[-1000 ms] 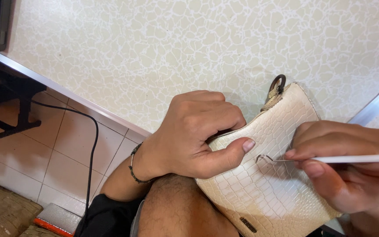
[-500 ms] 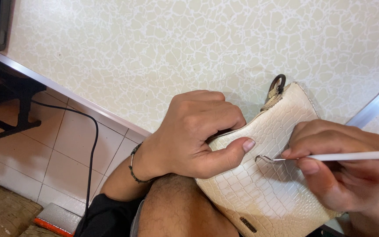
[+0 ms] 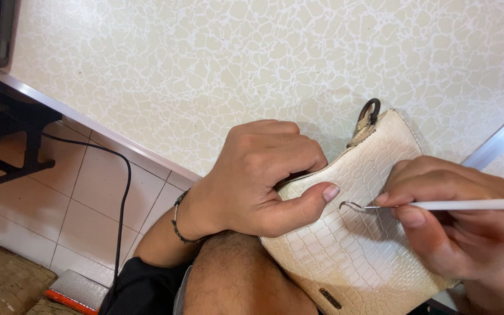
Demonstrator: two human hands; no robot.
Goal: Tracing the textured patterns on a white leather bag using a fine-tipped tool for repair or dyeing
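Cream crocodile-textured bag (image 3: 357,245) is lying across the person's knee, against the counter (image 3: 205,70) edge. Left hand (image 3: 258,175) is clamping its upper edge, thumb pressing the face. Right hand (image 3: 450,221) fingers are pinching a white-handled hook tool (image 3: 433,205), tip just beside that thumb.

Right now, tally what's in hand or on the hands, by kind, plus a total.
Cream scale-textured bag, gripped by the left hand: 1
White-handled hook tool, pinched by the right hand: 1
Dark bead bracelet on the left wrist: 1
Dark metal ring at the bag's corner: 1
Total: 4
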